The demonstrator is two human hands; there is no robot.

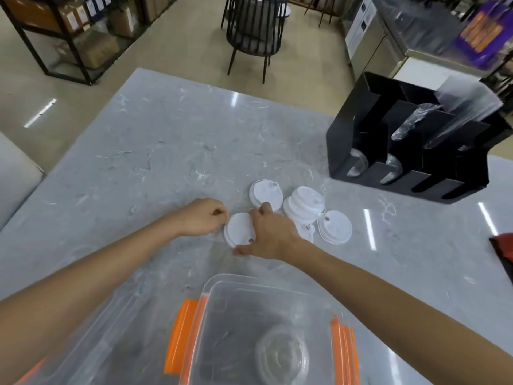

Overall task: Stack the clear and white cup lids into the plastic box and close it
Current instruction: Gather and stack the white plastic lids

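Beyond the open plastic box (266,323), which holds a clear lid (281,354) near its bottom, white lids lie scattered on the grey marble bench (166,140). Both hands meet at 1 small white stack (238,228): the left hand (201,220) curls its fingers against the stack's left edge, and the right hand (270,234) spans it, thumb at the near edge and fingers at the far edge. Further from the box lie another white lid (266,194), a taller pile (305,208) and a single lid (334,227). A black organizer (410,137) stands at the bench's far right. Chairs (254,31) and shelving (69,31) stand on the floor past the bench.
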